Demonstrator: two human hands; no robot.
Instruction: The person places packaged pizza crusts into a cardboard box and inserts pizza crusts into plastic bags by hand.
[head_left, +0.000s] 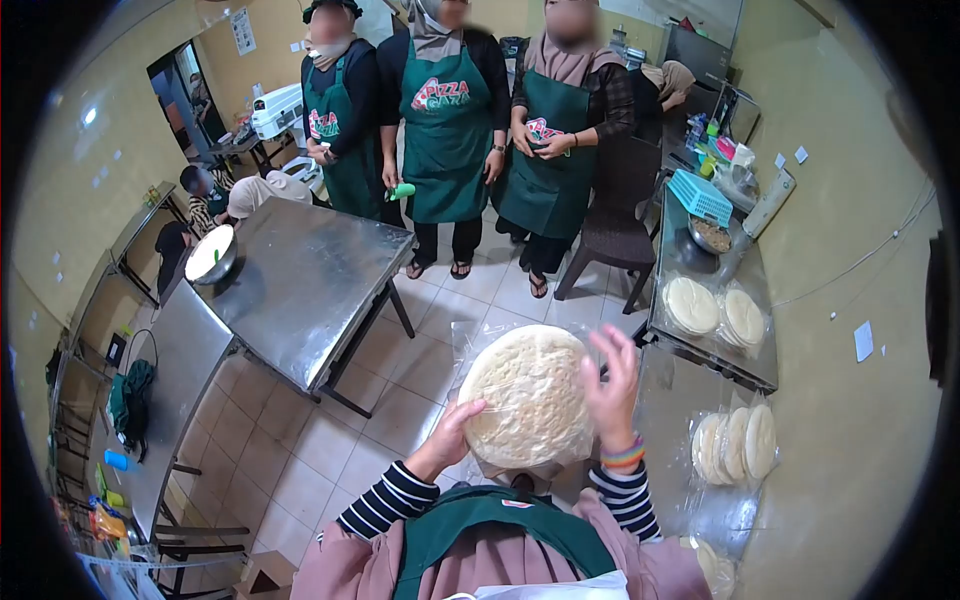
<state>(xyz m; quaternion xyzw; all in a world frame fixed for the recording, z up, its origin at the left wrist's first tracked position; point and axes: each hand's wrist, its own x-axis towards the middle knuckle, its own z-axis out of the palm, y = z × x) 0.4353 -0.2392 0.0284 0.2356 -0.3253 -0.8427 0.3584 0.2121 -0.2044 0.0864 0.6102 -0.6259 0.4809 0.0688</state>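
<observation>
A round, pale flatbread [530, 395] in a clear plastic bag [466, 345] is held up in front of my body. My left hand [455, 432] grips its lower left edge, with the thumb over the face of the bread. On the other side, my right hand [612, 385] is raised at the bread's right edge, fingers apart and slightly blurred. Whether the right palm touches the bag I cannot tell. Bagged flatbreads [733, 445] lie on the metal surface to my right.
Further bagged flatbreads [692, 305] sit on the right-hand table near a blue basket [702, 197] and a metal bowl [710, 235]. Steel tables [300, 270] stand ahead left, holding a large bowl [212, 255]. Three people in green aprons [448, 140] face me, beside a brown chair [625, 215].
</observation>
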